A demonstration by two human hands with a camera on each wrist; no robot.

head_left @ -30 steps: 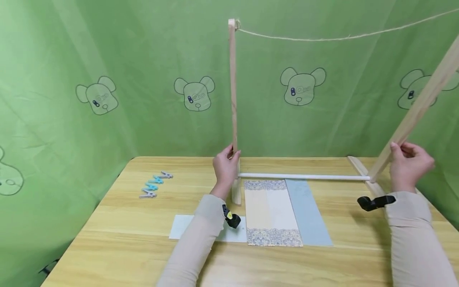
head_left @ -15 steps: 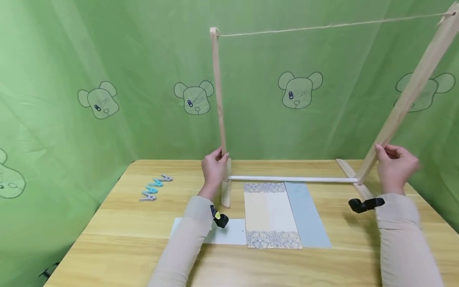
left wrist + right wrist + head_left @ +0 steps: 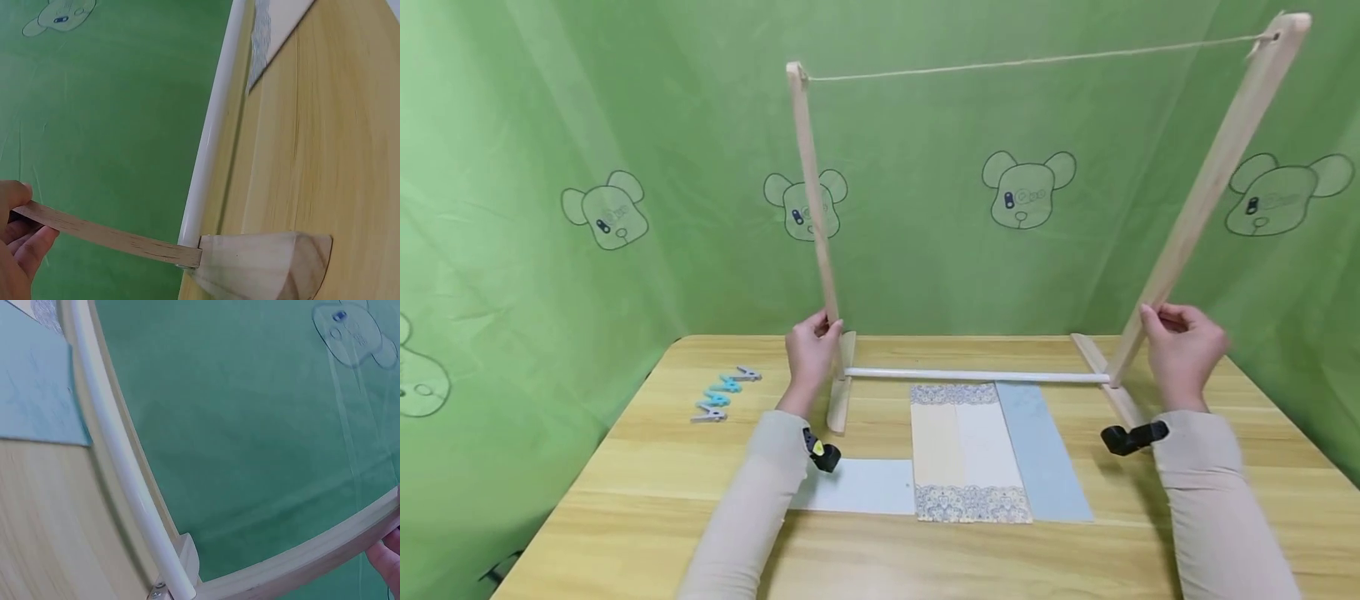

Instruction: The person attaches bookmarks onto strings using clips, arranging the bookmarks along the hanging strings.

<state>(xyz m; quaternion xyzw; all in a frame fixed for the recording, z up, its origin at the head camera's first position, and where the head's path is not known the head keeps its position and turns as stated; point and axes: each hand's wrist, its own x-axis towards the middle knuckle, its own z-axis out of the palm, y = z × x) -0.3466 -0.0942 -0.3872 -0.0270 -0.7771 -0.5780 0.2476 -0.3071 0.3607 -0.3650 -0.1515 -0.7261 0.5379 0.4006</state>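
A wooden stand spans the middle of the head view. Its left post [image 3: 811,183] and right post [image 3: 1217,175] are joined low down by a white rod [image 3: 977,376] and at the top by a thin string [image 3: 1030,62]. The left hand [image 3: 808,358] pinches the left post between thumb and fingers just above its wooden foot [image 3: 838,412]. On the other side, the right hand [image 3: 1183,350] grips the lower part of the right post. The left wrist view shows fingers [image 3: 40,250] on the post's edges. Only part of the right hand [image 3: 387,559] shows at its wrist view's edge.
In front of the rod lie a lace-patterned cream and white sheet [image 3: 970,450], a blue sheet [image 3: 1052,458] and a pale sheet [image 3: 872,487] set crosswise. Several small clothespins [image 3: 715,399] lie in a row at left. Green printed cloth [image 3: 925,275] hangs behind the table.
Both hands have shifted left across the table, carrying the stand with them. The string, which sagged at first, is now pulled nearly straight. The sheets and clothespins have stayed put.
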